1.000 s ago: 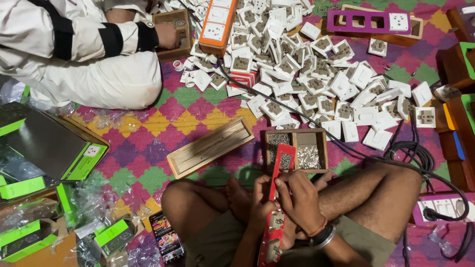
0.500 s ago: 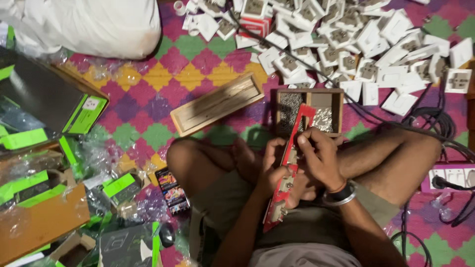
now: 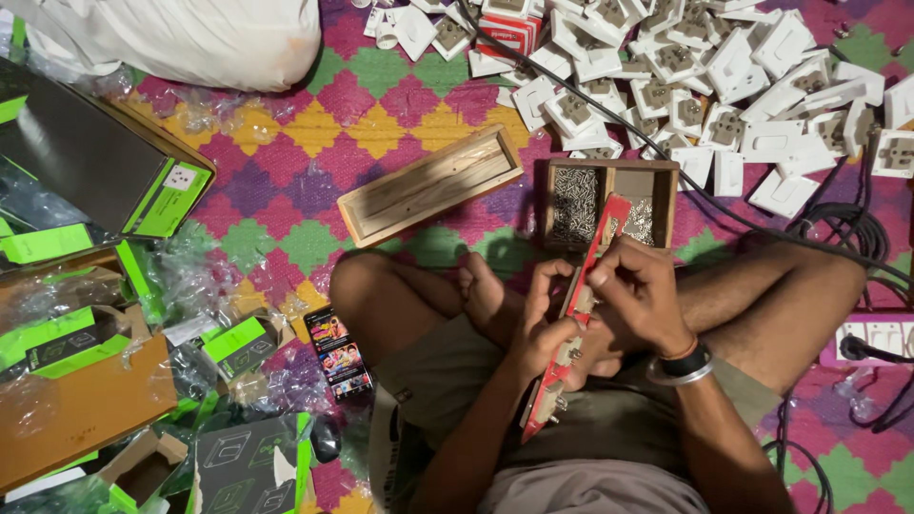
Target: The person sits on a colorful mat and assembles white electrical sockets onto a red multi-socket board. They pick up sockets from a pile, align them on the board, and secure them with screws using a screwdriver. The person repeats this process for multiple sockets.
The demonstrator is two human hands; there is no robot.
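A: So, what do the hands have?

B: Both are on a long red strip that runs from the lap up toward one o'clock. The left hand is clamped round its lower middle, thumb on one side and fingers curled on the other, probably to keep it steady against the crossed legs. The right hand is pinched together at the strip's edge higher up; whether a small part sits between those fingertips I cannot tell.

A: And what is within reach?

B: A small wooden box with two compartments of little metal pieces lies at twelve o'clock from the hands, just beyond the strip's top end, likely set there so the right hand can dip in easily. An empty, long wooden tray lies at eleven o'clock, tilted on the mat.

A: The floor?

B: A woven mat of pink, green, yellow and purple diamonds. A heap of white switch plates spreads at one o'clock, black cables coil at three, and a white power strip lies beside them. Green and black cartons with crumpled clear wrapping fill nine o'clock, and a white cloth bundle sits at eleven.
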